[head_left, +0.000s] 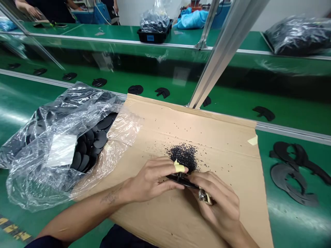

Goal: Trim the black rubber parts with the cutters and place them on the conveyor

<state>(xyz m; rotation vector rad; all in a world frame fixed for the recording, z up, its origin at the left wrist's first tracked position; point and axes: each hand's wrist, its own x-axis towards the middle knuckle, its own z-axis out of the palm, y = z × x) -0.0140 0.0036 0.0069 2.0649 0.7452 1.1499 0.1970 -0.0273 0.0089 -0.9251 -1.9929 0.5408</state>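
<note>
Now both hands meet low over a cardboard sheet [207, 137].
The left hand [151, 179], with yellow tape [179, 168] wrapped around one finger, curls closely over a narrow black piece [181, 180], whose end reaches the right hand [217, 206]. That hand closes on a small metal tool [203, 195], mostly hidden by the fingers. A heap of black crumbs [184, 156] lies just beyond the hands, with more scattered across the cardboard. To the left, an open plastic bag [49, 162] holds stacked black discs [89, 146]. Black cut shapes [289, 172] lie on the green workbench [292, 224] to the right, and more black pieces [263, 113] sit in a row beyond the aluminium rail [292, 130].
</note>
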